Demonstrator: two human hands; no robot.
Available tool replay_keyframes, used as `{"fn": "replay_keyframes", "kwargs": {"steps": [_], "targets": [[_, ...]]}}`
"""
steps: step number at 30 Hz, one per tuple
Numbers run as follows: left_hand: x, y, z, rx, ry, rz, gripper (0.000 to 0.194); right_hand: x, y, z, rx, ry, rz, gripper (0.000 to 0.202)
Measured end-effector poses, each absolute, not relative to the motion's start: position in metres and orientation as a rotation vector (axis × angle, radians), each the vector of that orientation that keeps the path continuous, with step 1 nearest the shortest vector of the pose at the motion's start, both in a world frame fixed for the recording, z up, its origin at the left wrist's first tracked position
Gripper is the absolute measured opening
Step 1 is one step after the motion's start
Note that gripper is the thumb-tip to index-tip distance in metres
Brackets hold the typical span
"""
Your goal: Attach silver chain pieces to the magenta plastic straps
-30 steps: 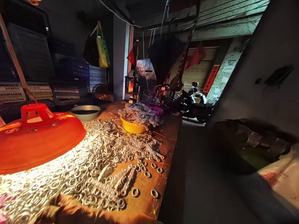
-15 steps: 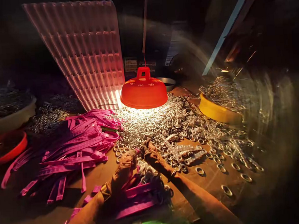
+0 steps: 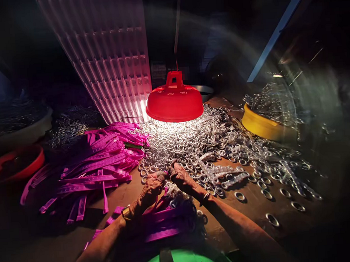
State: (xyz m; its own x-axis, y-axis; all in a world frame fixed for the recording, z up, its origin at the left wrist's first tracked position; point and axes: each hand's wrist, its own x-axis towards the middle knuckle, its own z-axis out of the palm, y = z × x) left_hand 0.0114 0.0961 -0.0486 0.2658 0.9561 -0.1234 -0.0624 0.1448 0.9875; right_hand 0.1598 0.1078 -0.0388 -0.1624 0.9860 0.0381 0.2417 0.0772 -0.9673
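My left hand (image 3: 154, 182) and my right hand (image 3: 179, 175) meet in the middle of the head view, fingertips nearly touching. The left one is closed in a pinch, and a bit of pink strap (image 3: 167, 172) shows at its fingertips. My right fingers are also pinched together against that spot; what they grip is hidden. Behind and around the hands spreads a heap of metal rings (image 3: 176, 143). Under my wrists lie more pink straps (image 3: 167, 233), partly in shadow. A large pile of pink straps (image 3: 105, 160) rests to the left.
A red lamp (image 3: 174, 103) hangs low over the rings. Behind it leans a ribbed panel (image 3: 113, 63). A yellow basin (image 3: 263, 125) of metal pieces stands right, a red bowl (image 3: 30, 163) left. Near my body is a green container (image 3: 190, 259). Loose rings lie right.
The view has shifted slightly, so the scene sits a little farther right and higher. The light looks cooler. My hands stay pinched together at the same place.
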Motion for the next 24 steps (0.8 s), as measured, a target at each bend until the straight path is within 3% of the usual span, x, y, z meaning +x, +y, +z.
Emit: {"fn": "replay_keyframes", "kwargs": {"steps": [7, 13, 16, 20, 24], "targets": [[0.011, 0.095, -0.04, 1.144, 1.013, 0.873, 0.025, 0.153, 0.12, -0.06, -1.346, -1.594, 1.101, 0.019], [0.003, 0.106, -0.024, 1.084, 0.991, 0.777, 0.014, 0.162, 0.116, -0.038, -1.106, -1.781, 1.097, 0.026], [-0.004, 0.109, -0.001, 1.067, 0.982, 0.685, 0.026, 0.171, 0.1, -0.012, -1.022, -1.972, 1.158, 0.02], [-0.01, 0.094, 0.039, 1.224, 1.01, 0.393, 0.038, 0.177, 0.054, 0.02, -1.151, -2.16, 1.226, 0.027], [-0.012, 0.06, 0.038, 1.26, 0.885, 0.283, 0.042, 0.181, 0.007, 0.03, -1.173, -2.24, 1.164, 0.028]]}}
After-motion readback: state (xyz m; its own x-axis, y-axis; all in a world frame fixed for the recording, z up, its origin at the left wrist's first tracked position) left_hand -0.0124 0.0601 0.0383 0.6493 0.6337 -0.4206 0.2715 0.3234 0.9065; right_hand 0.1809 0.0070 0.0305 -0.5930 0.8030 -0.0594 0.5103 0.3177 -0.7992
